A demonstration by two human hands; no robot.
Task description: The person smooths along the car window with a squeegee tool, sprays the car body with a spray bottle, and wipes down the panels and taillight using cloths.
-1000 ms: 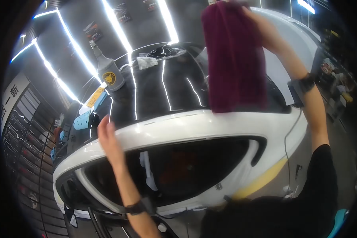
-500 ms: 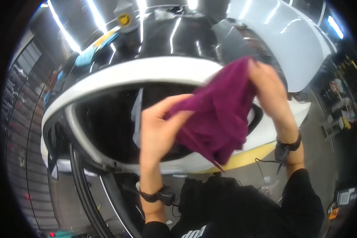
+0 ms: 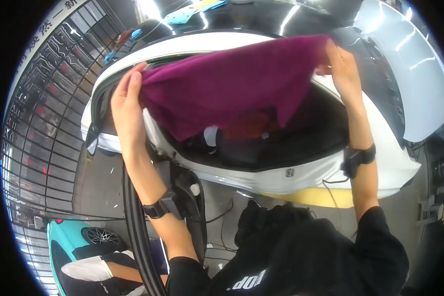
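Note:
A purple cloth (image 3: 232, 84) is stretched out between my two hands, in front of the open doorway of a white car (image 3: 261, 183). My left hand (image 3: 128, 106) pinches its left end between thumb and fingers. At the upper right corner my right hand (image 3: 344, 71) grips the other end, its fingertips partly blurred. The lower edge of the cloth hangs loose and hides part of the car's dark interior (image 3: 301, 143). Both wrists carry black strapped devices with cables.
The car's open door (image 3: 182, 197) stands at my left. Light-blue and yellow cloths (image 3: 190, 12) lie on the black roof. A grey-blue raised panel (image 3: 404, 64) is at right. A person's arm (image 3: 126, 271) shows near a teal car (image 3: 64, 239) at lower left. Cables run over the floor.
My hands have moved apart, spreading the bunched cloth wide. My left hand went left and up; the right rose slightly. The view has shifted, bringing the teal car and another person's arm into sight.

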